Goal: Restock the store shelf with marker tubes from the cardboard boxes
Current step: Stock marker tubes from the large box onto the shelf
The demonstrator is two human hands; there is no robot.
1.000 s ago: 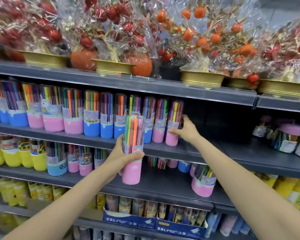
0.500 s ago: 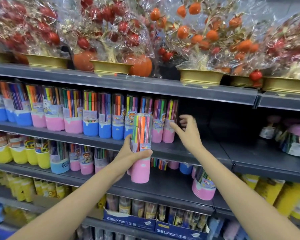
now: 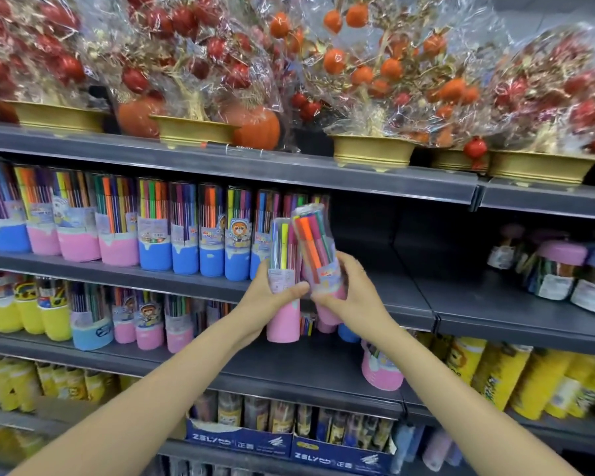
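2 pink-base marker tubes (image 3: 284, 280) side by side in front of shelf (image 3: 409, 297); right tube (image 3: 318, 255) tilted left.

A shop aisle, stationery section. Dark grey tiered store shelf (image 3: 375, 297) is the landmark: on it, a packed row of marker tubes (image 3: 186, 231) with pink and blue bases. One tier above, cellophane-wrapped ornamental fruit trees (image 3: 368, 80) in gold pots. Tiers below hold yellow-based tubes (image 3: 28, 314) and blue display cartons (image 3: 241, 438) of stock.
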